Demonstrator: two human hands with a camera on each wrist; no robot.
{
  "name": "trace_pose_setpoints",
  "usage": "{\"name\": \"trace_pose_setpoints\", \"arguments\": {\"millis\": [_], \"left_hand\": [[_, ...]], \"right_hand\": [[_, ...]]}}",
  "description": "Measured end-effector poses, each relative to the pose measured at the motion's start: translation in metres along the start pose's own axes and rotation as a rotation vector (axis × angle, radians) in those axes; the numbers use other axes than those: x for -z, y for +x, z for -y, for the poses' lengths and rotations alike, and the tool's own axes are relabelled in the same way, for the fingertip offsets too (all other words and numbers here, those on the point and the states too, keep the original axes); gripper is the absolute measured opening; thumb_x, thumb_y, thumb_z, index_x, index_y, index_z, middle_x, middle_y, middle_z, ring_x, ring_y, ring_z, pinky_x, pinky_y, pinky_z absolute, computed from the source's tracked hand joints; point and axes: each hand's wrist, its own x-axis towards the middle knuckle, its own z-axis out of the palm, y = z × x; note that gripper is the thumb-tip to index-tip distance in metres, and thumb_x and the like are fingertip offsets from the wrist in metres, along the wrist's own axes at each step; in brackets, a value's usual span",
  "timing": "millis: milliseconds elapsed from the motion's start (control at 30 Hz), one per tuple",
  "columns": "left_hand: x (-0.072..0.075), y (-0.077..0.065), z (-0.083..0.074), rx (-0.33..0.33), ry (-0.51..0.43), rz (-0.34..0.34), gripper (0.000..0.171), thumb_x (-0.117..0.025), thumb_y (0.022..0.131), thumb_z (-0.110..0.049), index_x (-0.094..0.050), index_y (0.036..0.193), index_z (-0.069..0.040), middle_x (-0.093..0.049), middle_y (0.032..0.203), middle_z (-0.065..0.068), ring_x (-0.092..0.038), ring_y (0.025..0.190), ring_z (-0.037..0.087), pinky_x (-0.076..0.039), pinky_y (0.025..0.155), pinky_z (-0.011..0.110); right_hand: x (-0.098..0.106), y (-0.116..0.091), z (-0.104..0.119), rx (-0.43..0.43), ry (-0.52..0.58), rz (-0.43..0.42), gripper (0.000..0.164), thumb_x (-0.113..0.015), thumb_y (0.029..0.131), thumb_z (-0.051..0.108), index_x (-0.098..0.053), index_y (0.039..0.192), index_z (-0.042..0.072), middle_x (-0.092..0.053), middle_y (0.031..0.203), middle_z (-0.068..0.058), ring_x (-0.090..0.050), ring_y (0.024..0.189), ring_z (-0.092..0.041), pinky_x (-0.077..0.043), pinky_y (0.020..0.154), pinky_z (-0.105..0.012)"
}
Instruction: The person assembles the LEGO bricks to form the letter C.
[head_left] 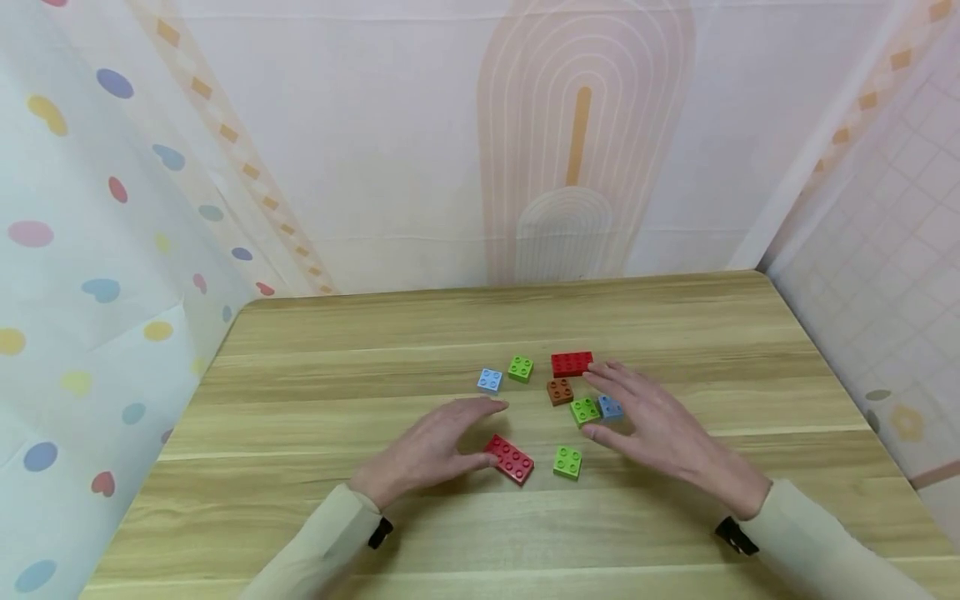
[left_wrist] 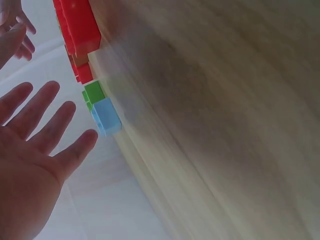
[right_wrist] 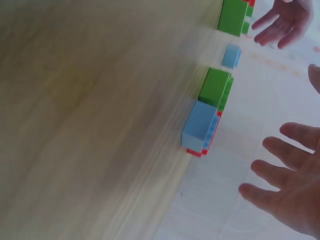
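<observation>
My left hand (head_left: 431, 450) hovers over the table with fingers spread, its thumb overlapping the edge of a red eight-stud brick (head_left: 513, 460) in the head view. Nothing sits in its palm in the left wrist view. My right hand (head_left: 660, 425) is spread too, with fingertips over a darker blue brick (head_left: 611, 407) and a green brick (head_left: 584, 410). Behind these are a brown brick (head_left: 559, 391) and a second red brick (head_left: 572, 364). Between the hands lies another green brick (head_left: 567, 462). Farther back are a light blue brick (head_left: 490, 381) and a third green brick (head_left: 521, 368).
All the bricks lie loose on a wood-grain table (head_left: 300, 400). A pale patterned cloth (head_left: 375, 150) hangs behind the table's back edge, and similar cloth (head_left: 90, 350) covers the left side. Each sleeve has a black band at the wrist.
</observation>
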Motion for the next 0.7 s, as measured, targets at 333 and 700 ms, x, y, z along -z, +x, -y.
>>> {"name": "trace_pose_setpoints", "arguments": {"millis": [333, 700], "left_hand": [[-0.004, 0.006, 0.002, -0.011, -0.142, 0.091, 0.065, -0.074, 0.086, -0.036, -0.048, 0.142, -0.017, -0.051, 0.140, -0.005, -0.045, 0.130, 0.014, -0.038, 0.106, 0.036], [-0.006, 0.010, 0.003, 0.009, -0.151, 0.141, 0.059, -0.075, 0.086, -0.029, -0.052, 0.138, -0.015, -0.054, 0.135, -0.005, -0.048, 0.125, 0.012, -0.039, 0.106, 0.034]], "right_hand": [[-0.006, -0.003, 0.010, 0.048, 0.057, 0.008, 0.076, -0.066, 0.086, 0.054, -0.046, 0.143, 0.008, -0.042, 0.147, -0.013, -0.041, 0.132, -0.032, -0.035, 0.106, -0.052], [-0.012, -0.005, 0.021, 0.009, 0.100, 0.077, 0.075, -0.073, 0.082, 0.051, -0.049, 0.141, 0.012, -0.050, 0.140, -0.010, -0.048, 0.127, -0.027, -0.040, 0.103, -0.050]]}}
